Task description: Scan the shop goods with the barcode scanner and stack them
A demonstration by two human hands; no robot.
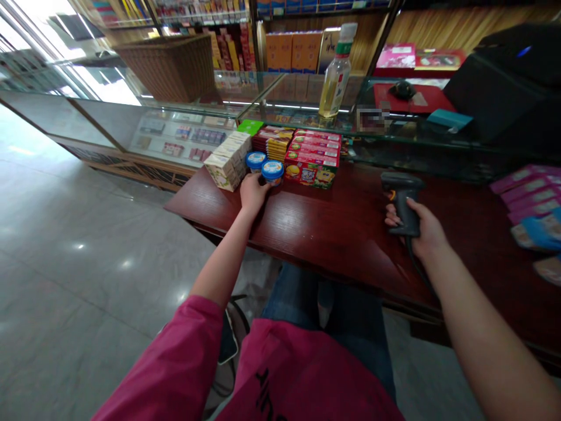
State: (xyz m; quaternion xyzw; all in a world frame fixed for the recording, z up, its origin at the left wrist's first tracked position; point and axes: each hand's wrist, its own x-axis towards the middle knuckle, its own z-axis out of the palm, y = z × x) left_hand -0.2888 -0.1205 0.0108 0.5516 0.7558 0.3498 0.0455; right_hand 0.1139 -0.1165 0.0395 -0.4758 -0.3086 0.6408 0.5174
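My left hand (253,194) reaches to the back of the dark red wooden counter, its fingers round the front blue-lidded cup (272,170); part of the grip is hidden. Just behind stands a second blue-lidded cup (256,160). White cartons (227,162) line up to the left of the cups, and red snack boxes (312,161) stand to the right. Behind them sits a row of brown and yellow packets (276,142). On the right, my right hand (423,229) is wrapped round the handle of a black barcode scanner (405,204), held above the counter with its head pointing left.
A glass display case (298,93) runs along the back, bearing a wicker basket (170,64) and a clear bottle (337,76) of yellowish liquid. Pink packages (528,187) lie at the right, below a black monitor-like device (508,88). The scanner's cable (418,263) hangs beside my wrist.
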